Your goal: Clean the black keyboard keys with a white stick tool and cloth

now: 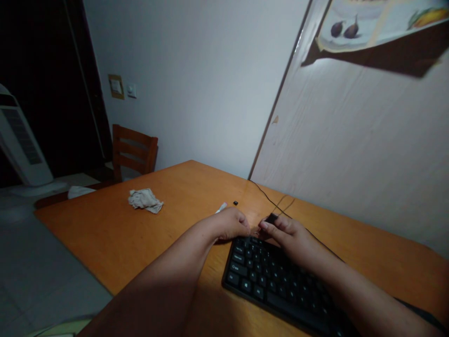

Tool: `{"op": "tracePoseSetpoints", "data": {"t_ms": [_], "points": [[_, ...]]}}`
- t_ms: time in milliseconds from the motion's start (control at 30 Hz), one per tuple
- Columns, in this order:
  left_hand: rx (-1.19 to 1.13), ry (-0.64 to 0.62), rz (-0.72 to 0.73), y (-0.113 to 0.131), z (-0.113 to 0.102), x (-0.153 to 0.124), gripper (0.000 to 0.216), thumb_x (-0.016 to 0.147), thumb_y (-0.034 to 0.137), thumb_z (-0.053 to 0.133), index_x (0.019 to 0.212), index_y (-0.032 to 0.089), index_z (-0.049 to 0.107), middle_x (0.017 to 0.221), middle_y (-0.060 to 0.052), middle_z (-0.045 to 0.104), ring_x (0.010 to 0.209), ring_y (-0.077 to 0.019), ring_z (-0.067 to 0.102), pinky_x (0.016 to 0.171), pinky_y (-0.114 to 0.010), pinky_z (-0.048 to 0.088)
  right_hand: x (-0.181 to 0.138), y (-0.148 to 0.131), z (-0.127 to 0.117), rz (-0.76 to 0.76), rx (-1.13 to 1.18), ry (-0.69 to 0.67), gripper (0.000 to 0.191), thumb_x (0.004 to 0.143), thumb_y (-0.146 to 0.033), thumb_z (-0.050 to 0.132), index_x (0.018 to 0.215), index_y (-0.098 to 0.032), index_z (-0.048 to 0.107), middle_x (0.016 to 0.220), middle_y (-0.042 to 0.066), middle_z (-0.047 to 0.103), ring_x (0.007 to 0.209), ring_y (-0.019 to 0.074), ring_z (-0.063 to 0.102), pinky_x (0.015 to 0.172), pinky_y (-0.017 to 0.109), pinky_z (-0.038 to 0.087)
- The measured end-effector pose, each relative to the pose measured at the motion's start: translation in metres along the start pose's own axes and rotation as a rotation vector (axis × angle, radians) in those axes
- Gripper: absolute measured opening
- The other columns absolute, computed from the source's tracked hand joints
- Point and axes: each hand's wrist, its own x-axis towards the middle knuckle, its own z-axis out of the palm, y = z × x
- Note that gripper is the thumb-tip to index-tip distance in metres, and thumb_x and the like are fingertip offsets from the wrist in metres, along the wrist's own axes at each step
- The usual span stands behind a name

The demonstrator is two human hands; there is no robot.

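A black keyboard (280,281) lies at an angle on the wooden table. My left hand (233,223) is closed in a pinch just above its far left corner; whatever the fingertips hold is too small to make out. Between thumb and fingers, my right hand (289,234) grips a small black block (271,218) over the keyboard's far edge. Two thin tan strands (284,204) stick out past that block. Faint thin strands show in the gap between both hands. Behind my left wrist pokes a narrow white piece (221,207), partly hidden.
A tiny black piece (235,202) sits beyond my left hand. Farther left lies a crumpled pale cloth (145,200) on the table (182,187). A black cable (261,189) runs along the wall side. One wooden chair (135,150) stands at the far end.
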Motion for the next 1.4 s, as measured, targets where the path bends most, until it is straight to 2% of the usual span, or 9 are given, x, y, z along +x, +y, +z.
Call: {"op": "tracePoseSetpoints", "data": {"t_ms": [167,367,533,633,767,900,1067,1200,1400], "points": [[-0.056,-0.006,0.013,-0.001,0.001,0.0,0.012,0.072,0.031,0.069,0.067,0.022,0.074,0.056,0.006,0.064,0.063,-0.0144,0.06,0.12,-0.041,0.015,0.0,-0.003,0.0,0.017,-0.002,0.023,0.039,0.088,-0.056,0.064,0.079,-0.019,0.066,0.076,0.004,0.07,0.073,0.0185,0.064,0.077,0.034,0.051],[-0.082,0.009,0.011,0.0,0.001,0.0,0.01,0.07,0.024,0.067,0.064,0.023,0.074,0.053,0.005,0.06,0.064,-0.015,0.059,0.117,-0.044,0.02,0.0,-0.005,-0.005,0.035,-0.072,0.162,0.041,0.085,-0.06,0.063,0.082,-0.019,0.068,0.082,0.007,0.073,0.08,0.0215,0.067,0.078,0.037,0.052],[-0.2,-0.08,0.057,0.003,0.002,-0.001,0.019,0.068,0.026,0.07,0.084,0.019,0.077,0.072,0.0,0.07,0.073,-0.0173,0.062,0.08,-0.033,0.047,-0.002,-0.011,-0.012,0.001,-0.037,0.213,0.026,0.087,-0.045,0.061,0.087,-0.02,0.064,0.086,0.006,0.072,0.087,0.0217,0.067,0.086,0.038,0.05],[-0.23,-0.141,0.108,0.005,0.003,-0.003,0.028,0.067,0.028,0.073,0.093,0.018,0.076,0.079,-0.002,0.072,0.074,-0.0173,0.062,0.065,-0.027,0.044,-0.003,-0.011,-0.012,0.004,0.006,0.221,0.015,0.085,-0.034,0.058,0.09,-0.02,0.061,0.085,0.004,0.071,0.085,0.0204,0.066,0.085,0.036,0.049],[-0.179,-0.159,0.144,0.007,0.004,-0.004,0.021,0.069,0.026,0.071,0.088,0.019,0.076,0.079,-0.001,0.072,0.073,-0.016,0.063,0.064,-0.025,0.042,-0.005,-0.009,-0.012,0.014,-0.067,0.197,0.009,0.083,-0.026,0.049,0.083,-0.022,0.057,0.071,-0.001,0.061,0.067,0.016,0.057,0.065,0.03,0.045],[-0.145,-0.141,0.15,0.009,0.004,-0.004,0.015,0.07,0.022,0.067,0.082,0.019,0.076,0.073,0.001,0.071,0.068,-0.0138,0.061,0.066,-0.025,0.042,-0.007,-0.007,-0.011,0.047,-0.177,0.241,0.012,0.084,-0.032,0.052,0.087,-0.023,0.059,0.065,-0.003,0.053,0.059,0.0152,0.048,0.054,0.028,0.036],[-0.226,-0.063,0.125,0.012,0.005,-0.005,0.013,0.071,0.023,0.066,0.079,0.017,0.074,0.068,0.002,0.067,0.064,-0.0128,0.056,0.063,-0.025,0.039,-0.006,-0.002,-0.008,0.02,-0.219,0.242,0.022,0.085,-0.042,0.06,0.091,-0.021,0.064,0.072,-0.001,0.059,0.064,0.0159,0.051,0.058,0.029,0.038],[-0.465,0.032,0.082,0.012,0.008,-0.001,0.015,0.071,0.025,0.068,0.083,0.016,0.071,0.069,0.001,0.063,0.063,-0.0121,0.053,0.058,-0.024,0.035,-0.006,-0.003,-0.004,-0.019,-0.233,0.214,0.025,0.088,-0.044,0.059,0.095,-0.021,0.066,0.075,0.0,0.062,0.069,0.0171,0.055,0.062,0.03,0.042],[-0.818,-0.031,0.082,0.013,0.005,0.003,0.019,0.067,0.021,0.072,0.083,0.014,0.065,0.072,0.001,0.059,0.063,-0.0091,0.051,0.059,-0.023,0.036,-0.005,-0.01,0.003,-0.08,-0.241,0.168,0.024,0.089,-0.039,0.061,0.106,-0.023,0.066,0.088,0.002,0.07,0.08,0.0193,0.062,0.073,0.032,0.047]]}}
